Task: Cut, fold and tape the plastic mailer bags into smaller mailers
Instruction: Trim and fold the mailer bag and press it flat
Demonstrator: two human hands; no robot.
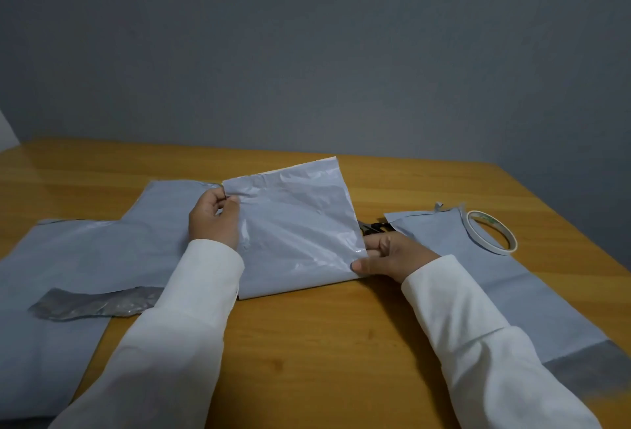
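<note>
A small grey plastic mailer piece (293,227) is held slightly lifted over the middle of the wooden table (307,343). My left hand (213,220) pinches its upper left corner. My right hand (389,258) pinches its lower right edge between thumb and fingers. Black scissors (372,226) lie just behind my right hand, mostly hidden by the piece. A roll of tape (491,232) rests on another grey mailer (485,275) at the right.
Larger grey mailer bags (85,258) are spread over the left of the table, with a dark grey strip (92,304) lying on them. A blue-grey wall stands behind the table's far edge.
</note>
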